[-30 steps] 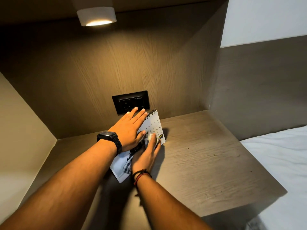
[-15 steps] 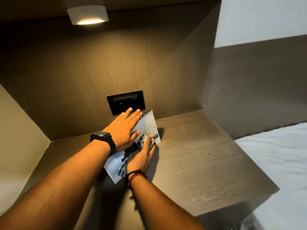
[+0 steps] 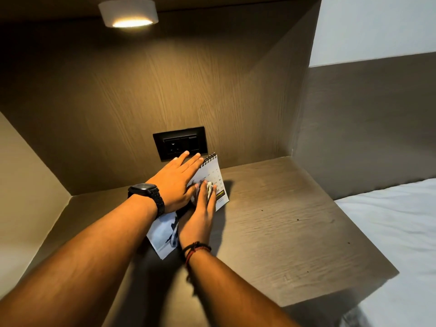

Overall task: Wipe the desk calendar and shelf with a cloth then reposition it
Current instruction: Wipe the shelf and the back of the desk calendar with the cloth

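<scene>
A white spiral-bound desk calendar (image 3: 218, 175) stands tilted on the wooden shelf (image 3: 283, 220), near the back wall. My left hand (image 3: 175, 182), with a black watch on the wrist, lies flat with fingers spread on the calendar's upper left part, steadying it. My right hand (image 3: 200, 217) presses a small crumpled cloth (image 3: 209, 188) against the calendar's face, the cloth showing between the fingers. The hands cover much of the calendar's page.
A black socket panel (image 3: 180, 142) is set in the back wall just behind the calendar. A round lamp (image 3: 128, 13) glows overhead. Wooden side walls close the niche left and right. A white bed sheet (image 3: 396, 232) lies beyond the shelf's right edge.
My right hand with the cloth has slid slightly across the calendar's face. The left hand keeps its hold on the calendar's top. The camera shifted a little.
</scene>
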